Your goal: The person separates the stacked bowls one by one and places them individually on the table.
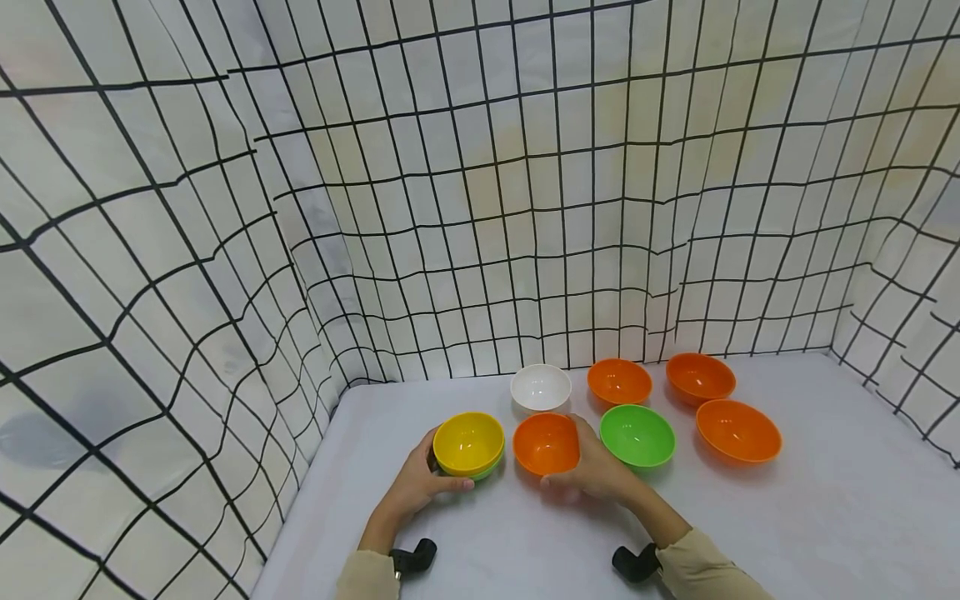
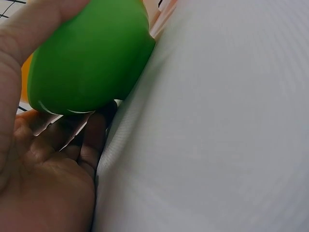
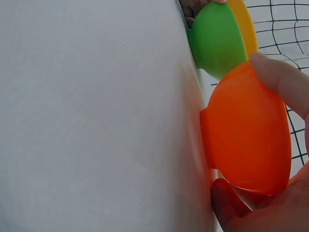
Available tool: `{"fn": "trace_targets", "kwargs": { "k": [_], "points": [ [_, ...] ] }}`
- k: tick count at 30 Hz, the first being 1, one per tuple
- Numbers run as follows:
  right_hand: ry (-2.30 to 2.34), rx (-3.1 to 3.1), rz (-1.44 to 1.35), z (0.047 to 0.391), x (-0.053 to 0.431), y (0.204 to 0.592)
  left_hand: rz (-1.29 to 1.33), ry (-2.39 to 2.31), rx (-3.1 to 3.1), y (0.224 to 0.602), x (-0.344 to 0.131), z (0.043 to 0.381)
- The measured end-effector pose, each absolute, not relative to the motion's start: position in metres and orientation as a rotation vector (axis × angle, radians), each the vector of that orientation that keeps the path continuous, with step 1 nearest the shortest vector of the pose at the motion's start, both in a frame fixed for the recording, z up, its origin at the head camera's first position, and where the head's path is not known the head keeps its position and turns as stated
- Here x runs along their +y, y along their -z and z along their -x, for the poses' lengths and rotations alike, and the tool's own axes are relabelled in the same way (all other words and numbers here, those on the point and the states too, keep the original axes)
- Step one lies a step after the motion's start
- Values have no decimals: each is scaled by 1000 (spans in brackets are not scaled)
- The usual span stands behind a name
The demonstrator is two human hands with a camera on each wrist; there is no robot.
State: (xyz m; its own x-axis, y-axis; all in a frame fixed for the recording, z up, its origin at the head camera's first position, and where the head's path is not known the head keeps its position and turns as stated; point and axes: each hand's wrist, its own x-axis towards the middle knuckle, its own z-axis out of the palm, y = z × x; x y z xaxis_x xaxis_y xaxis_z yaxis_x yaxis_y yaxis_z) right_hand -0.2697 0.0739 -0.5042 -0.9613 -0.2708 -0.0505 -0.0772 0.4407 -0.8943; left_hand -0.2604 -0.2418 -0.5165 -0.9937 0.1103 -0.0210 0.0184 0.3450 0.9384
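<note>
A yellow bowl (image 1: 468,442) sits nested inside a green bowl (image 2: 91,58), which stands on the white table. Around the left side of this pair my left hand (image 1: 423,475) is wrapped, thumb at the front and fingers behind; the left wrist view shows them against the green bowl. Just to the right, an orange bowl (image 1: 546,444) rests upright on its foot. My right hand (image 1: 596,467) holds it from the right, with the thumb (image 3: 280,79) near its rim and the other fingers on the far side. A small gap separates the orange bowl from the stack.
Behind the held bowls stands a white bowl (image 1: 541,388). A second green bowl (image 1: 637,436) is close to my right hand. Three more orange bowls, among them one at the far right (image 1: 738,431), stand beyond it. Black-gridded white walls (image 1: 480,208) enclose the table (image 1: 840,500).
</note>
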Motion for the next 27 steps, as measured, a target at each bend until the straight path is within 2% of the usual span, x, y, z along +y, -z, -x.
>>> {"fn": "trace_targets", "kwargs": {
  "k": [27],
  "points": [
    [1568,2483,292,273,72,507,-125,-1770,2475,518,-244,261]
  ]
}}
